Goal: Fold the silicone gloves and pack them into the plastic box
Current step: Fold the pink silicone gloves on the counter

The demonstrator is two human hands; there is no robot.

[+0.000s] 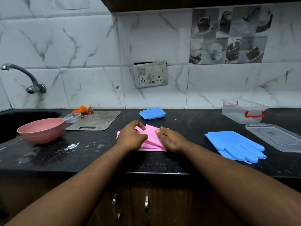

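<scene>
A pink silicone glove (152, 136) lies partly folded on the black counter in front of me. My left hand (132, 136) pinches its left part between thumb and fingers. My right hand (171, 140) presses down on its right edge. A folded blue glove (152, 113) sits further back near the wall. Another blue glove (236, 145) lies flat to the right, fingers pointing right and towards me. The clear plastic box (242, 114) with an orange-red clasp stands open at the back right, with its clear lid (275, 137) lying in front of it.
A pink bowl (41, 130) stands at the left beside the dark sink (19, 118) and tap (24, 77). A steel cutting board (96, 120), a small clear container (72, 117) and an orange item (83, 109) lie behind it. The counter's front edge (146, 172) runs below my wrists.
</scene>
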